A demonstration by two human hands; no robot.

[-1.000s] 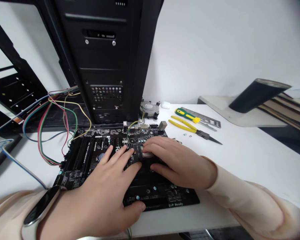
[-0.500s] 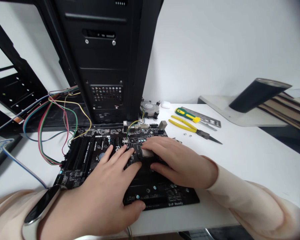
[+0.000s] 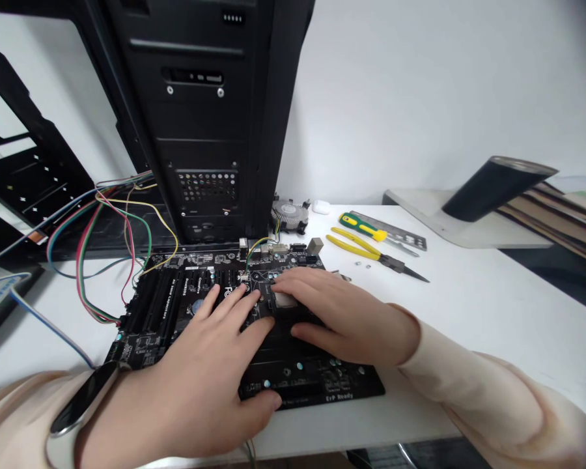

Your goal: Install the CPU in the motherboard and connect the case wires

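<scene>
A black motherboard (image 3: 283, 345) lies flat on the white table before me. My left hand (image 3: 209, 361) rests over its middle with fingers spread, the fingertips near the expansion slots (image 3: 161, 303). Over the processor socket area, my right hand (image 3: 339, 312) has its fingers stretched out and its thumb apart from them. Beside those fingers shows the silver processor (image 3: 286, 300), partly covered by them. I see nothing held in either hand. A round cooling fan (image 3: 290, 213) sits behind the board, its thin wires running to it.
A black computer case (image 3: 200, 137) stands at the back left, coloured cables (image 3: 85, 280) trailing from it. On the right lie yellow-handled pliers (image 3: 354, 244), a green-yellow screwdriver (image 3: 361, 226), a metal plate (image 3: 395, 229) and small screws (image 3: 358, 264). Farther right is a stand (image 3: 498, 189).
The view has shifted slightly, so the tools and board appear a little farther left. Both hands keep the same pose on the board.
</scene>
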